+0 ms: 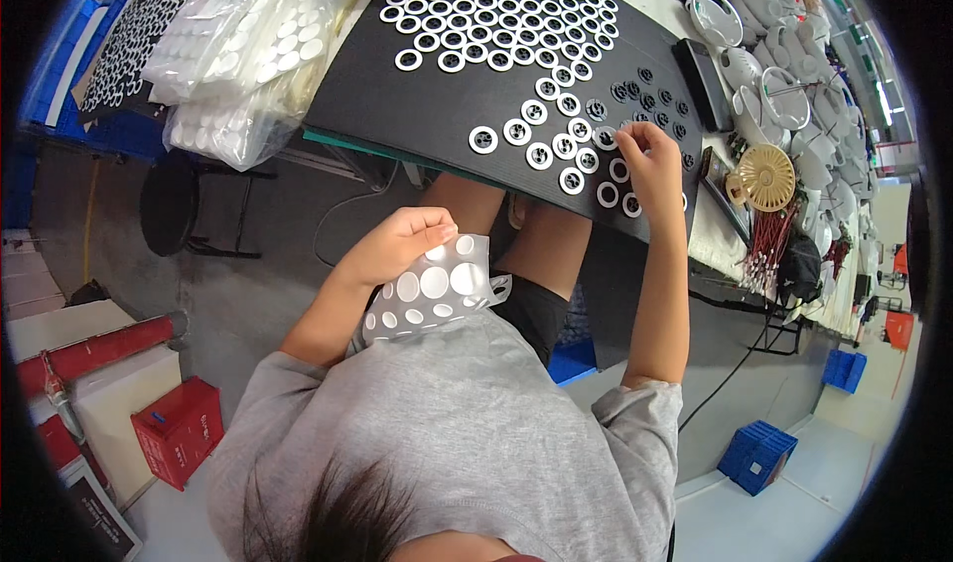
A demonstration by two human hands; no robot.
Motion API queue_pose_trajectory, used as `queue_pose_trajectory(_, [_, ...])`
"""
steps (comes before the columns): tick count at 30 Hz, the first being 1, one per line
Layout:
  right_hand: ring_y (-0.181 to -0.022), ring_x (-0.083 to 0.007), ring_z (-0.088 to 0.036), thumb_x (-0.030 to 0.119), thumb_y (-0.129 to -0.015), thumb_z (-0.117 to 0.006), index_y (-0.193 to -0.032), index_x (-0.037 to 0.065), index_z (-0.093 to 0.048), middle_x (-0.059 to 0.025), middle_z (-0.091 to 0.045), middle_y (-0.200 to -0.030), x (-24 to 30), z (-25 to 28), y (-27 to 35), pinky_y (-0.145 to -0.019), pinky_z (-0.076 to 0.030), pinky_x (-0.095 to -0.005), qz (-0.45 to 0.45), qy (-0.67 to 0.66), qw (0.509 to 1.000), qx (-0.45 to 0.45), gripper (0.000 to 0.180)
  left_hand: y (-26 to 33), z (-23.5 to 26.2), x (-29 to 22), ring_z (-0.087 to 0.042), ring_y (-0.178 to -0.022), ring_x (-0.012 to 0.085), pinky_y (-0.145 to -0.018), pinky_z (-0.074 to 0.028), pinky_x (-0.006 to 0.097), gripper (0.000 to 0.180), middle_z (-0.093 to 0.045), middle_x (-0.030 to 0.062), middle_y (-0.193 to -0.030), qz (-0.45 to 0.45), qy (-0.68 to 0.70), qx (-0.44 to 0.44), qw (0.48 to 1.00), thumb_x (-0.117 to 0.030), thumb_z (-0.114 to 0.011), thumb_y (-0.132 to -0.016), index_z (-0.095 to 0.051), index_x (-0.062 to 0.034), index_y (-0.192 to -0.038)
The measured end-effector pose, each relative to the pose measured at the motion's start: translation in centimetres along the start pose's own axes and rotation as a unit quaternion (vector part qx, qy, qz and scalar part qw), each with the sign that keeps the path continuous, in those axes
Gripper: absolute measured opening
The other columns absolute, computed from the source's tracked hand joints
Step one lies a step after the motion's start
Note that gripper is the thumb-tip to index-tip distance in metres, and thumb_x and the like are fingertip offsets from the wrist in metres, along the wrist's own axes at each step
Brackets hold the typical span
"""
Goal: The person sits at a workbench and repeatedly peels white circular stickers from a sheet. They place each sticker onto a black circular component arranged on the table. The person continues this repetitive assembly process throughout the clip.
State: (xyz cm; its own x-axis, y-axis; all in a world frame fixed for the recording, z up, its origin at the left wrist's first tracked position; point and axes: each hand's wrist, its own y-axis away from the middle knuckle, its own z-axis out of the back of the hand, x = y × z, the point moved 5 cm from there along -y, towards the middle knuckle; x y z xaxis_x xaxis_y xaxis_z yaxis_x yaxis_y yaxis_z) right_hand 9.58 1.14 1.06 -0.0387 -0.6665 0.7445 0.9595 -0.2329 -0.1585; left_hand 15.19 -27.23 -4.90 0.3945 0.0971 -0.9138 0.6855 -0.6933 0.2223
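The left hand (402,244) grips a clear sheet of white round stickers (434,289) near the lap, while the right hand (650,160), fingers pinched, presses on a ring (606,137) (far right) on the black board (437,105).

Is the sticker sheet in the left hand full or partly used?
Partly used: the sticker sheet in the left hand shows empty holes among white discs.

Red crates (179,431), blue crates (756,453), beige round grille (765,177).

Black mat (447,105) on workbench (707,234), white rings (496,16), bagged discs (238,56)
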Motion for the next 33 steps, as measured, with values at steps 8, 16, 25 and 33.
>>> queue_pose_trajectory(8, [-0.061, -0.0218, -0.058, 0.014, -0.074, -0.060, -0.077, -0.003, -0.060, -0.0139, -0.060, -0.067, -0.2, -0.7, -0.6, -0.059, -0.044, -0.0312, 0.000, 0.066, 0.998, 0.007, 0.018, -0.1, 0.1, -0.1, -0.041, -0.061, 0.0008, -0.054, -0.034, 0.017, 0.020, -0.049, -0.0051, -0.068, -0.012, -0.014, -0.010, 1.000, -0.017, -0.047, -0.090, -0.052, -0.0030, -0.076])
queue_pose_trajectory(16, [-0.061, -0.0255, -0.057, 0.012, -0.072, -0.060, -0.074, -0.003, -0.059, -0.0145, -0.058, -0.066, 0.5, -0.4, -0.2, -0.060, -0.044, -0.0340, 0.032, 0.093, 0.995, -0.017, 0.014, -0.3, 0.1, -0.1, -0.041, -0.062, 0.0000, -0.054, -0.034, 0.016, 0.020, -0.048, -0.0063, -0.068, -0.006, -0.014, -0.009, 1.000, -0.015, -0.047, -0.090, -0.052, -0.0019, -0.077])
queue_pose_trajectory(25, [-0.069, -0.0255, -0.054, 0.009, -0.072, -0.059, -0.077, 0.002, -0.058, -0.0113, -0.056, -0.069, 1.6, -0.5, 0.7, -0.065, -0.040, -0.0363, 0.088, 0.138, 0.986, -0.040, 0.009, -0.2, 0.2, -0.1, -0.040, -0.061, -0.0004, -0.053, -0.034, 0.016, 0.020, -0.048, -0.0064, -0.067, -0.013, -0.016, -0.011, 1.000, -0.015, -0.047, -0.090, -0.052, -0.0019, -0.077])
queue_pose_trajectory(33, [-0.074, -0.0263, -0.051, 0.007, -0.070, -0.063, -0.083, 0.003, -0.057, -0.0092, -0.053, -0.074, 2.0, -1.6, 1.9, -0.069, -0.038, -0.0371, 0.163, 0.142, 0.976, -0.035, 0.014, -0.1, -0.3, -0.4, -0.040, -0.060, -0.0004, -0.051, -0.033, 0.017, 0.020, -0.047, -0.0067, -0.066, -0.010, -0.029, -0.023, 0.999, -0.016, -0.047, -0.090, -0.052, -0.0020, -0.077])
